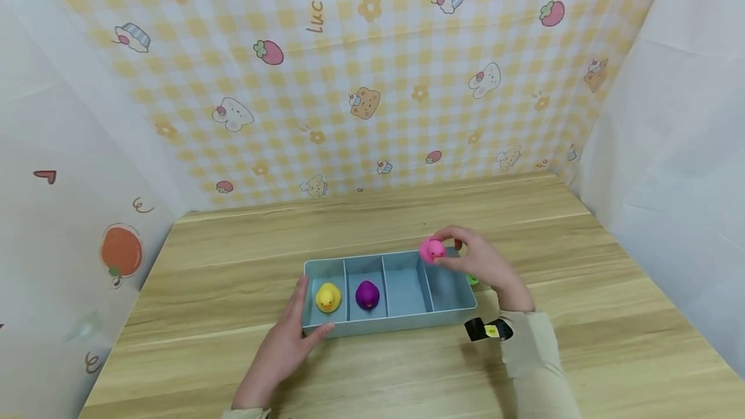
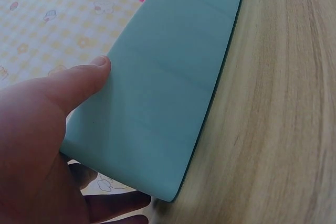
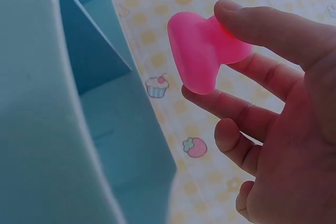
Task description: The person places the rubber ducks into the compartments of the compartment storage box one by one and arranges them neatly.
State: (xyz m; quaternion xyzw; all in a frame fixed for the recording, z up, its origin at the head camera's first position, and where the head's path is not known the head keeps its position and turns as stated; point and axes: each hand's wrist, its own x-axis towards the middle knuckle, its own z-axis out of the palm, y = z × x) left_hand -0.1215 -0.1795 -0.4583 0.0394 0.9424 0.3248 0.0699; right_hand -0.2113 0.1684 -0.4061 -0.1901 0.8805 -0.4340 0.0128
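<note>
Thumb and fingertips of my right hand point(image 1: 480, 264) pinch a pink rubber duck point(image 1: 432, 250) above the back rim of a blue-grey divided box point(image 1: 401, 324). In the right wrist view the duck point(image 3: 197, 51) is clear of the box wall. My left hand point(image 1: 286, 344) grips the box's left end, its thumb at the front rim and its fingers along the end wall, as the left wrist view also shows. A yellow duck point(image 1: 328, 297) sits in the leftmost compartment, a purple duck point(image 1: 367, 295) in the one beside it. The two right compartments hold nothing visible.
A green object point(image 1: 473, 279), mostly hidden by the right hand and box, lies just past the box's right end. The wooden table point(image 1: 233, 290) meets a patterned cloth backdrop point(image 1: 326, 83) behind, with white cloth point(image 1: 687, 147) at the sides.
</note>
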